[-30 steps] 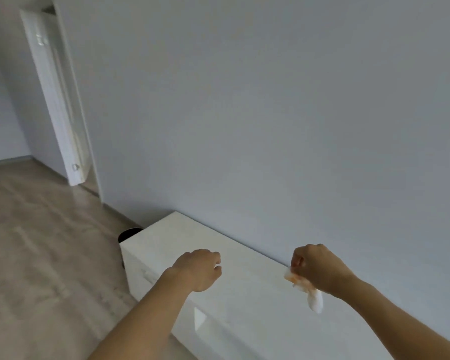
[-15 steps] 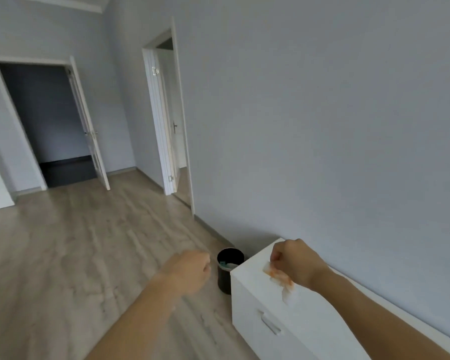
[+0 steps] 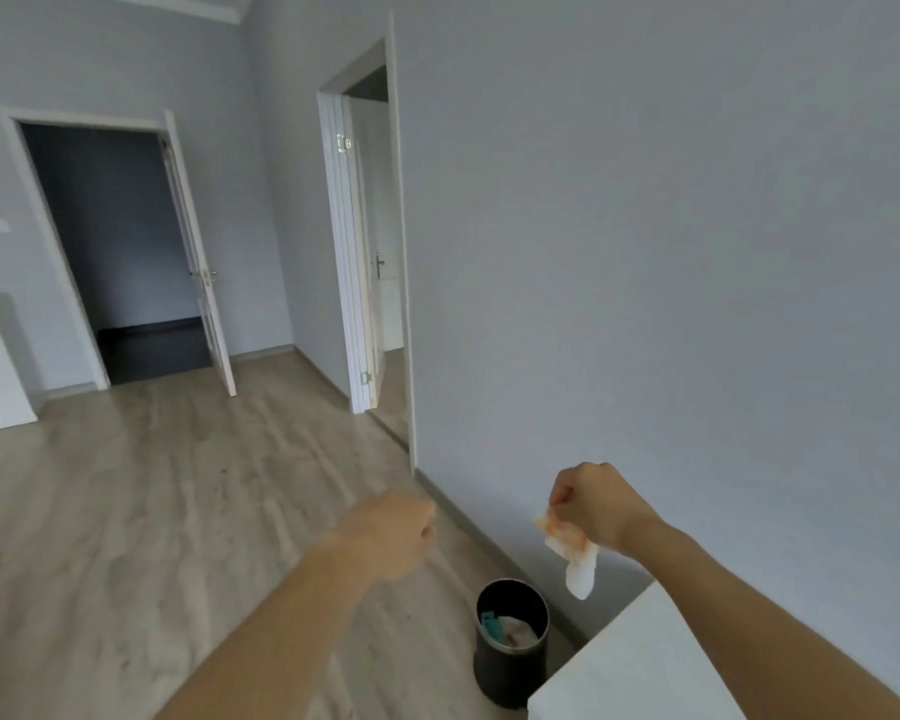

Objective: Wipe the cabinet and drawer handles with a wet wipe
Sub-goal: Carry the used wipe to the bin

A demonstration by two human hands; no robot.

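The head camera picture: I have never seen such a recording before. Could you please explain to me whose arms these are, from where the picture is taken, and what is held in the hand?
No machine is involved here. A person wears one wide-angle camera on the head, looking forward and down, so the two bare arms reaching into the picture are the person's own.

The right hand pinches a crumpled wet wipe, white with orange stains, which hangs down from the fingers. The left hand is a loose fist and seems to hold nothing.

Below the wipe, a little to its left, a small black bin stands on the wooden floor; some rubbish already lies inside. Beside the bin, at the lower right, you see a corner of the white cabinet; the part of its top that shows is bare. No handles show in this picture.

Further back are grey walls and two open white doors.
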